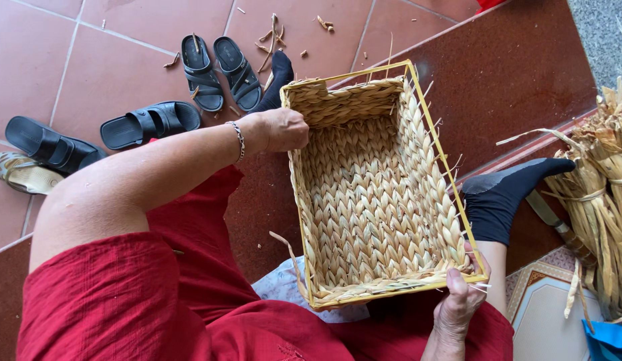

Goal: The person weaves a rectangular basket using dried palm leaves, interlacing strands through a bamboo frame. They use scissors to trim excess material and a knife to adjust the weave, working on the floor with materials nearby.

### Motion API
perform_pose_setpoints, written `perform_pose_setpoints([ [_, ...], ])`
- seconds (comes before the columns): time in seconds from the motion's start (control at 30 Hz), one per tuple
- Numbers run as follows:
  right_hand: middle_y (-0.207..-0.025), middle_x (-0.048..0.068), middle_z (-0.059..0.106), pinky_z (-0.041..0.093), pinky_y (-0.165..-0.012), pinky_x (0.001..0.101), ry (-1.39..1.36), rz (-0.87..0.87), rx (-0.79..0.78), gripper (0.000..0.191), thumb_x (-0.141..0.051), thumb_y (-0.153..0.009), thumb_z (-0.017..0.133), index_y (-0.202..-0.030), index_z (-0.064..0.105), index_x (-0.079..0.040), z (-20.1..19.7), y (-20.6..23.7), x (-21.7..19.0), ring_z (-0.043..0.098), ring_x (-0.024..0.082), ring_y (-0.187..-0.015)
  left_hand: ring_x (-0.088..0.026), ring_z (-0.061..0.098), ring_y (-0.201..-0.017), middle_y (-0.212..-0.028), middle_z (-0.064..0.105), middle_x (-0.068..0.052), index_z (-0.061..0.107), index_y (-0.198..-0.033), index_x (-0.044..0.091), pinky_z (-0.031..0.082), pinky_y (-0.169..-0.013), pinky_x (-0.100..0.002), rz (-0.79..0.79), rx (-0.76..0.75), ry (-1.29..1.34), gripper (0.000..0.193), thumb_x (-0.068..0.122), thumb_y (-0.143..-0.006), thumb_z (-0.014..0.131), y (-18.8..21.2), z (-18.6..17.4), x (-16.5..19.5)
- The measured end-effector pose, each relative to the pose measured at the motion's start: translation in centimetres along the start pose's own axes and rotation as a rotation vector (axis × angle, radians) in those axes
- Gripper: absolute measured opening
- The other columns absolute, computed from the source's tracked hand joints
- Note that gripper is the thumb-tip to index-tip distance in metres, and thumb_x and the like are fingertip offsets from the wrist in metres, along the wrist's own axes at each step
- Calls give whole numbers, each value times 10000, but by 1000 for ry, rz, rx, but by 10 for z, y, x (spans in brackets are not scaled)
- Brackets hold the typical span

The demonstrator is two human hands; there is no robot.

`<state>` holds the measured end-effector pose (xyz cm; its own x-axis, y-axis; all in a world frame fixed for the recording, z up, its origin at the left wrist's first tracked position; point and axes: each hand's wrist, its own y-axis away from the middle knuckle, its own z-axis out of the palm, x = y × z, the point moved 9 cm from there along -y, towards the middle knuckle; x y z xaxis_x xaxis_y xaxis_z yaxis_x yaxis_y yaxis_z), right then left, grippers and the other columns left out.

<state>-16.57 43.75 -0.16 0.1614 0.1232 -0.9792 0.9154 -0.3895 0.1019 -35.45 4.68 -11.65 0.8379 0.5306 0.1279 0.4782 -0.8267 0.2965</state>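
Black sandals (150, 124) are left on the tiled floor (124, 27) at the far left. The left hand (284, 129) is closed on the far rim of the woven basket (374, 194), which is steadied over the lap, its near corner pinched by the right hand (461, 301). Bundled dried leaves (602, 180) are kept within reach at the right.
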Motion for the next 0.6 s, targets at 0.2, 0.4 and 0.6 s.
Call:
perform_pose_setpoints([
  [0.2, -1399, 153, 532, 448, -1130, 373, 4, -30, -4, 647, -221, -820, 574, -1407, 483, 36, -2, -1, 9, 553, 237, -1247, -173, 717, -806, -872, 735, -26, 728, -824, 42, 618, -714, -329, -90, -315, -154, 219, 170, -968, 623, 5, 5, 13],
  [0.4, -1385, 163, 542, 422, -1158, 363, -6, -30, -19, 667, -220, -838, 587, -1441, 476, 42, 1, -6, 12, 548, 229, -1264, -172, 544, -1033, -1014, 636, 35, 661, -976, 159, 465, -933, -303, 33, 8, -294, 105, 146, -872, 668, 25, -30, 31],
  [0.6, -1365, 159, 548, 414, -1150, 378, -15, -11, 4, 673, -235, -837, 590, -1443, 477, 35, 5, -18, 14, 544, 227, -1244, -179, 608, -857, -861, 678, 22, 706, -784, 150, 524, -742, -305, 69, -138, -231, 51, 171, -831, 701, -16, 3, 22],
])
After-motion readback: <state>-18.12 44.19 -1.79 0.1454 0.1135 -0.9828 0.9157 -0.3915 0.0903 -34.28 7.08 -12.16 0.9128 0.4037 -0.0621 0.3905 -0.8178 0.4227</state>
